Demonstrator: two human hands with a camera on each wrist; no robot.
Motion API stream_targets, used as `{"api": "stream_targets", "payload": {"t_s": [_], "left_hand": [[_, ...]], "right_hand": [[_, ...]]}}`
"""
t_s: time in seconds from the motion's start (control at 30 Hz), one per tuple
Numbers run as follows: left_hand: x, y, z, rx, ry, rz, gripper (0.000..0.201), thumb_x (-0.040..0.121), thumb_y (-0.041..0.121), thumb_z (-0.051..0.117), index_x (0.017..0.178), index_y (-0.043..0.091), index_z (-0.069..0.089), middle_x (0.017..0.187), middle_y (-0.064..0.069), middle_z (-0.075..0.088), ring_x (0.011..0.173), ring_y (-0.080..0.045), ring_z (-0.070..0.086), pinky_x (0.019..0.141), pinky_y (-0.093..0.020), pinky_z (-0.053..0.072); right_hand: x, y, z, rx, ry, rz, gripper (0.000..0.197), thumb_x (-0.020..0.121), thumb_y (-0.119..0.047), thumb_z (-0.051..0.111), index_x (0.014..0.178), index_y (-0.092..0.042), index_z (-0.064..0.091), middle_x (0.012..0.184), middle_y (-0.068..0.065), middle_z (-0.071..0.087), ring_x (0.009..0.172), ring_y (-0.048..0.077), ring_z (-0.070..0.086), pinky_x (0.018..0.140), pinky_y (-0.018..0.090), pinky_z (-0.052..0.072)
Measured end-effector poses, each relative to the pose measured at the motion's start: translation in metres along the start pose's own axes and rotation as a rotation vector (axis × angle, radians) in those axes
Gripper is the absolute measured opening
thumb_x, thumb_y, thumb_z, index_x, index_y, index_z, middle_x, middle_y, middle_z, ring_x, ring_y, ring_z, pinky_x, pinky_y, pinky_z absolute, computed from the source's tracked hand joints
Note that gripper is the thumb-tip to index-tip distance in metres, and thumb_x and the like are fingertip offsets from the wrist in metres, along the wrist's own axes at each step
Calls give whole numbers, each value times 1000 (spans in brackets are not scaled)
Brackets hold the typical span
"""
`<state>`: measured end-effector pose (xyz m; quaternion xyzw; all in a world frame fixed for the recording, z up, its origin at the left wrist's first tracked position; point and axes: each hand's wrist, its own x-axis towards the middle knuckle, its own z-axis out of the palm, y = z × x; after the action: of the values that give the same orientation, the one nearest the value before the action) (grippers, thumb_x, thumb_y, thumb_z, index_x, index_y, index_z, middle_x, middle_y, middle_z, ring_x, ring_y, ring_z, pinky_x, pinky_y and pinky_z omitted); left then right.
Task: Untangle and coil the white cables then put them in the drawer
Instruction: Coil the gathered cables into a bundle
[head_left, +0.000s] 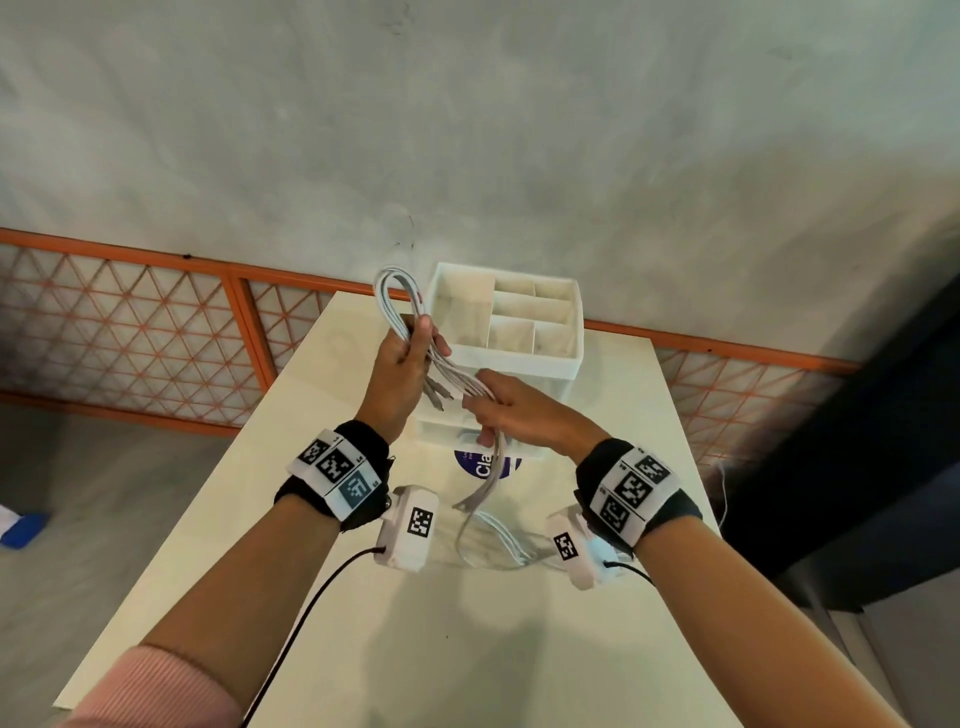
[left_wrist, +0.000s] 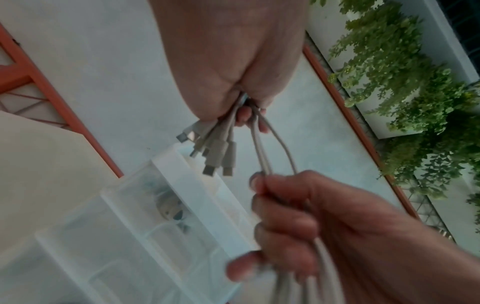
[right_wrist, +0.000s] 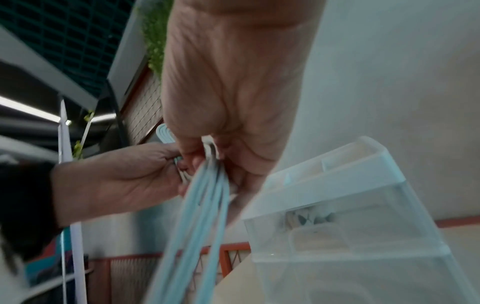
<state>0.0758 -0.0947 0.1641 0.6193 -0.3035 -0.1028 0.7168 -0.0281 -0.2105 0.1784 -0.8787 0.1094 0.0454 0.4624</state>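
Observation:
My left hand (head_left: 415, 348) grips a bundle of white cables (head_left: 387, 306) raised above the table; their loop arches over the fist. Several plug ends (left_wrist: 218, 156) stick out below my left hand (left_wrist: 233, 72). My right hand (head_left: 493, 410) grips the same strands lower down, and from it they hang to a loose heap (head_left: 498, 530) on the table. In the left wrist view my right hand (left_wrist: 298, 216) curls round the strands. The right wrist view shows my right hand (right_wrist: 233, 102) with the cables (right_wrist: 205, 205) running down and my left hand (right_wrist: 116, 181) beside it. The white drawer unit (head_left: 571, 358) stands just behind both hands.
The drawer unit has an open divided tray on top and translucent drawers (head_left: 447, 431) below, with small items inside (left_wrist: 168, 209). A purple round label (head_left: 467, 462) lies in front of it. The pale table (head_left: 467, 623) is narrow; an orange lattice railing (head_left: 156, 332) runs behind.

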Motion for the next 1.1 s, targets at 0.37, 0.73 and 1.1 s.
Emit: {"api": "stream_targets", "payload": {"t_s": [0.37,0.73,1.1], "left_hand": [[12,-8,3,-163,76,-165,37,103,34,31,80,9,47,53,4,53,37,-12,48,32,-19,35],[16,-3,0,-401,121,-199,37,103,30,33,72,14,44,44,9,33,36,-8,34,42,-22,45],[24,-8,-16,29,107,38,31,103,29,33,82,9,42,41,9,38,35,-7,38,42,-22,42]], "right_hand": [[0,-8,17,179,-25,-97,31,103,-34,29,98,-12,51,57,-1,34,47,12,29,44,20,29],[-14,16,-2,209,-460,101,60,101,-47,16,82,-8,58,55,-2,43,54,14,53,72,28,43],[-27,15,-33,69,-404,169,47,97,-50,33,76,-13,52,53,-6,27,47,7,24,47,16,26]]}}
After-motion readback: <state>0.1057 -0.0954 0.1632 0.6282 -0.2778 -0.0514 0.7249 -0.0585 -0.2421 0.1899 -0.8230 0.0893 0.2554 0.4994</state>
